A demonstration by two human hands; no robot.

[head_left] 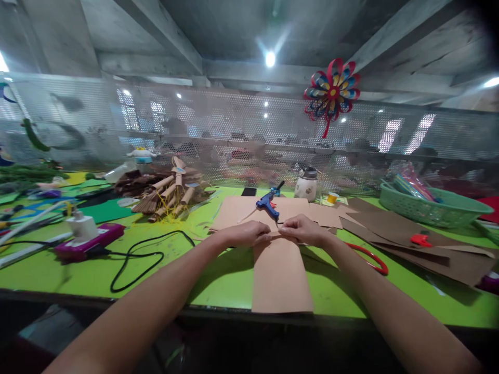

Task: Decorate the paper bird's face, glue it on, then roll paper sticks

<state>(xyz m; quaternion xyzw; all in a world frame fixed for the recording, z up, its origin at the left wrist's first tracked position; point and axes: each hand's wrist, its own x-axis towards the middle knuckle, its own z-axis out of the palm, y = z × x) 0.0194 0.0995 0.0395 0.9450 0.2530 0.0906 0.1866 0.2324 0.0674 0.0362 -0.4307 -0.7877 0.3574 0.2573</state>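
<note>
A tan sheet of craft paper (283, 278) lies in front of me, its near end at the table's front edge. My left hand (251, 234) pinches the far edge of this sheet on the left. Close beside it, my right hand (302, 228) has its fingers closed on the same edge at the right. The edge between the fingertips looks slightly raised or folded; the fingers partly hide it. Just beyond my hands, a blue hot glue gun (267, 206) with a glue stick in it rests on more tan paper (228, 210).
Scissors with red handles (370, 258) lie right of my right arm. Brown sheets (393, 228) and a green basket (436, 202) are farther right. At left are a purple power strip (91, 244), a black cord (136, 252) and rolled-paper bundles (171, 195). A lidded jar (306, 187) stands behind.
</note>
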